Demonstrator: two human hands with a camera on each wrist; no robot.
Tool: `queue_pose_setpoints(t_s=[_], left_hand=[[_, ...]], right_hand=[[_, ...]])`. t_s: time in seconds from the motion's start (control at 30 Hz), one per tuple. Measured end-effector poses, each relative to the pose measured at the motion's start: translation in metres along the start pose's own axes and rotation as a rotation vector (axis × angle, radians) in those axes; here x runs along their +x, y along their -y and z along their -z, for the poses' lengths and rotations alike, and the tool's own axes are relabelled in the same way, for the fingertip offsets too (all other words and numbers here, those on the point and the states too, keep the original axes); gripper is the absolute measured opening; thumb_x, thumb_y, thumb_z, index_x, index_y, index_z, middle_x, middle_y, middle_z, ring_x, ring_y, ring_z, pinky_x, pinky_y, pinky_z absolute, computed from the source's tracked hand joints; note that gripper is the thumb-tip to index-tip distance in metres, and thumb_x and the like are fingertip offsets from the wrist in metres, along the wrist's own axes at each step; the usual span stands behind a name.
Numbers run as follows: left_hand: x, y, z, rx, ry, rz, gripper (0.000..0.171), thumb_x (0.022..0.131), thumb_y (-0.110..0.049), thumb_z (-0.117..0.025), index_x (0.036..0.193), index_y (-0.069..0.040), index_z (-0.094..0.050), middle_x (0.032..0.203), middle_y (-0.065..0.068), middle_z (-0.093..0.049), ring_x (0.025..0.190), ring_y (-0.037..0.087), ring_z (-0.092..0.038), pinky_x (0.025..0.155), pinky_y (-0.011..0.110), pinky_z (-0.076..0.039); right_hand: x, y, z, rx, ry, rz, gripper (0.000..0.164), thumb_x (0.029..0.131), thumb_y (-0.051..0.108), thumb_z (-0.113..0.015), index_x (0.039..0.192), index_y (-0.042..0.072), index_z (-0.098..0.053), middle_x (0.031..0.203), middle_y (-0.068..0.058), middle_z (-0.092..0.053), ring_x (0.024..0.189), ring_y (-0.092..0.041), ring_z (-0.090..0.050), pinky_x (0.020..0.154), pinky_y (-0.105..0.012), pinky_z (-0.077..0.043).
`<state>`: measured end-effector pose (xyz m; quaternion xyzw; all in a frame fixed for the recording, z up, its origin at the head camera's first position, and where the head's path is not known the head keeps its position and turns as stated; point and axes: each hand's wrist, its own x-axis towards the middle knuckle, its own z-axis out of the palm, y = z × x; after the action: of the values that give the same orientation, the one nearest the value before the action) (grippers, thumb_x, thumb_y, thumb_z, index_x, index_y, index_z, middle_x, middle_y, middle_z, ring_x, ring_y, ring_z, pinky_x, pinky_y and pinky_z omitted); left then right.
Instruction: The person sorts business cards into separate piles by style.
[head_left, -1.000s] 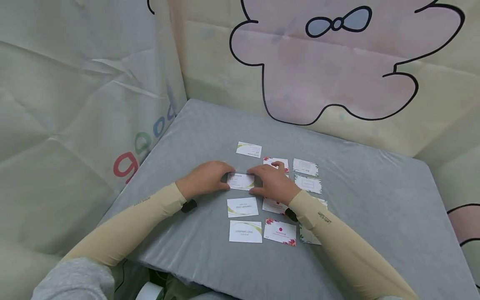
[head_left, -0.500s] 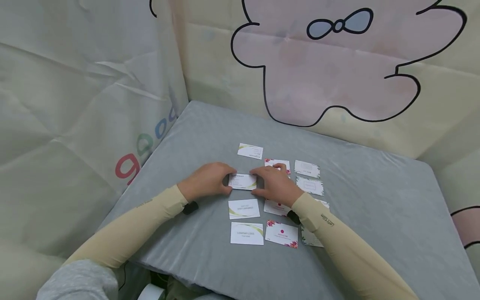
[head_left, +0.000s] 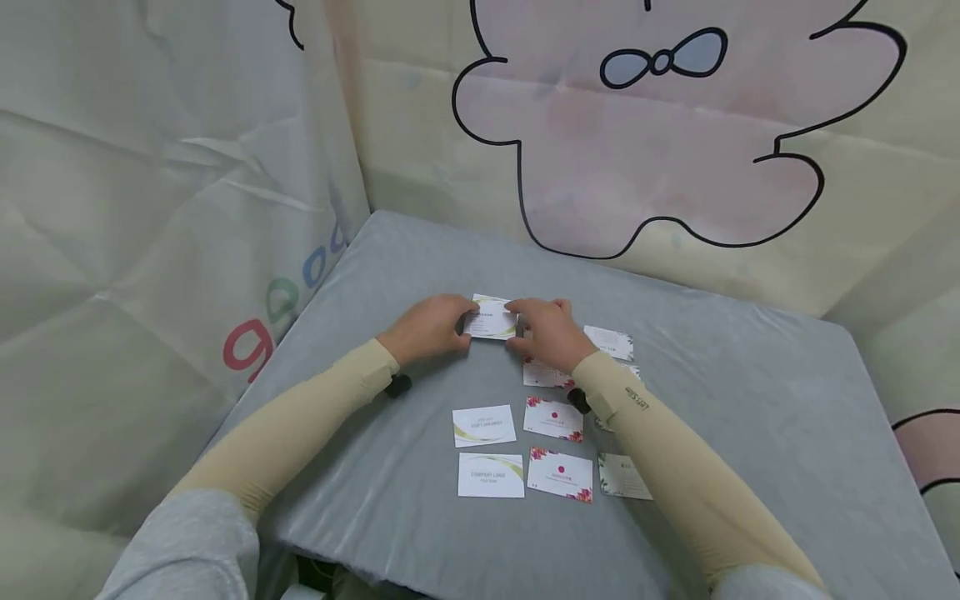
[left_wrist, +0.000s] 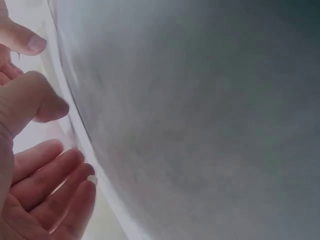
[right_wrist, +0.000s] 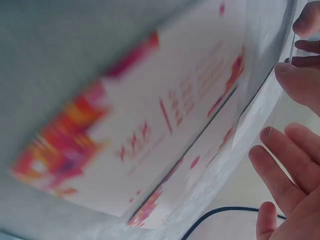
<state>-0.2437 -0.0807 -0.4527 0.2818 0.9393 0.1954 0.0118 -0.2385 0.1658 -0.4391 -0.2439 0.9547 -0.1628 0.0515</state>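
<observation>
A white business card with a yellow-green curve (head_left: 492, 325) is held at its short ends between my two hands in the head view. My left hand (head_left: 429, 331) grips the left end, finger at the upper corner and thumb at the lower. On the right end, my right hand (head_left: 551, 335) does likewise. Just behind, a matching card (head_left: 489, 298) is partly covered by the held one. In the left wrist view the left fingers (left_wrist: 55, 195) spread out beside the thumb. Beneath the right hand, a floral card (right_wrist: 165, 110) fills much of the right wrist view.
Nearer on the grey cloth-covered table (head_left: 375, 508) lie two logo cards (head_left: 483, 426), red floral cards (head_left: 553, 418) and leaf-patterned cards (head_left: 609, 342), set in rough columns. A printed curtain (head_left: 420, 125) stands along the table's back and left edges.
Both hands have moved away from the body, carrying the yellow-green card up to the matching card at the back. The spot in the left column where it was is now bare cloth.
</observation>
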Motion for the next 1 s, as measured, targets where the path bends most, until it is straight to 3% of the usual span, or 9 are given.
queue_pose_setpoints(t_s=[0.23,0.43,0.63,0.8,1.0], left_hand=[[0.029,0.013,-0.001,0.018,0.004,0.047,0.054,0.081,-0.017,-0.073,0.133,-0.011,-0.062,0.125,0.004,-0.067,0.114,0.021,-0.062,0.1,0.039,-0.049],[0.042,0.01,0.003,0.077,0.064,0.063,0.052,0.083,-0.019,-0.074,0.133,-0.012,-0.062,0.127,0.004,-0.068,0.113,0.02,-0.062,0.098,0.04,-0.05],[0.049,0.005,0.005,0.118,0.112,0.083,0.053,0.084,-0.023,-0.075,0.134,-0.013,-0.062,0.126,0.003,-0.068,0.109,0.021,-0.063,0.093,0.043,-0.052],[0.053,0.004,0.006,0.152,0.124,0.112,0.061,0.082,-0.027,-0.077,0.139,-0.015,-0.059,0.131,0.004,-0.067,0.116,0.021,-0.063,0.098,0.043,-0.051],[0.054,0.003,0.007,0.168,0.134,0.102,0.062,0.081,-0.026,-0.077,0.139,-0.014,-0.059,0.132,0.005,-0.067,0.118,0.023,-0.063,0.099,0.043,-0.05]], right_hand=[[0.024,-0.012,0.0,0.052,-0.024,-0.026,0.061,0.089,0.032,-0.077,0.142,0.013,-0.055,0.143,-0.006,-0.06,0.134,-0.025,-0.055,0.11,-0.053,-0.028],[0.03,-0.021,-0.004,0.069,-0.018,-0.072,0.06,0.089,0.034,-0.077,0.142,0.015,-0.056,0.144,-0.005,-0.059,0.136,-0.025,-0.053,0.111,-0.052,-0.028],[0.03,-0.026,-0.007,0.07,-0.006,-0.099,0.06,0.09,0.035,-0.076,0.143,0.016,-0.055,0.145,-0.005,-0.058,0.138,-0.025,-0.051,0.11,-0.054,-0.025],[0.031,-0.026,-0.006,0.09,-0.009,-0.114,0.059,0.089,0.035,-0.076,0.142,0.017,-0.057,0.145,-0.003,-0.059,0.137,-0.025,-0.051,0.11,-0.054,-0.024],[0.031,-0.024,-0.003,0.09,0.011,-0.133,0.06,0.088,0.035,-0.077,0.141,0.017,-0.058,0.144,-0.003,-0.059,0.137,-0.025,-0.052,0.108,-0.055,-0.024]])
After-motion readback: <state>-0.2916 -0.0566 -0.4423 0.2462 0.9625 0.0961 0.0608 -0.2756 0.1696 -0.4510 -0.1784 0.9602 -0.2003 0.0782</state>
